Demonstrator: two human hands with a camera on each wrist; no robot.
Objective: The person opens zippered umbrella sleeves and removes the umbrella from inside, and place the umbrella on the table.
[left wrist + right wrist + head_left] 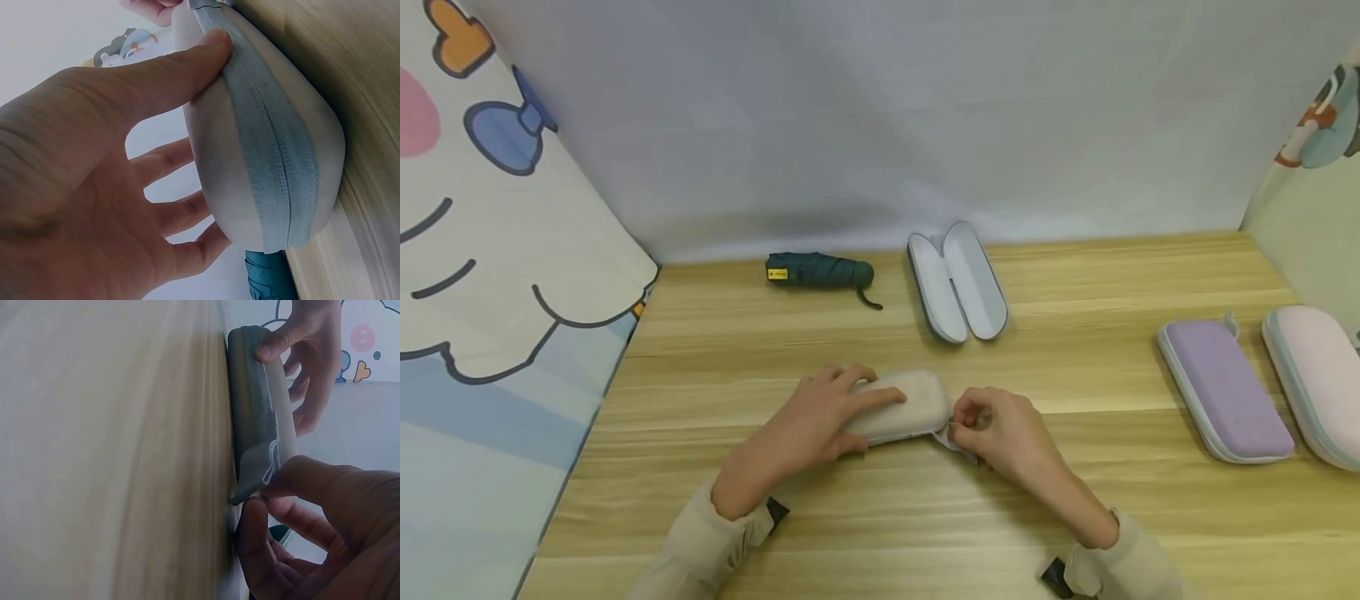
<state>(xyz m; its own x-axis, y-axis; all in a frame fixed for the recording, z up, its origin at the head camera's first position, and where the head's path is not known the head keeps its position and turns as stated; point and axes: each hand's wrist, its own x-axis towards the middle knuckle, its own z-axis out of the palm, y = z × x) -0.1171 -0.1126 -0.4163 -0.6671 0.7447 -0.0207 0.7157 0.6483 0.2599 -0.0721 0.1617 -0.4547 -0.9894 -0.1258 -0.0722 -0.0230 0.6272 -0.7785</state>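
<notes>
A pale beige zippered hard case lies on the table, its blue-grey zipper band running along the side. My left hand grips the case's left part, fingers over the top and thumb pressed on the near side by the zipper band. At the right end, my right hand pinches with thumb and forefinger at the zipper pull, which the fingertips mostly hide. A grey fabric loop sticks out from the case's side right beside those fingertips.
Behind the case, a folded dark green umbrella and an opened glasses case lie near the back wall. To the right are a purple zippered case and a pink one. A cartoon-printed cloth borders the table's left edge.
</notes>
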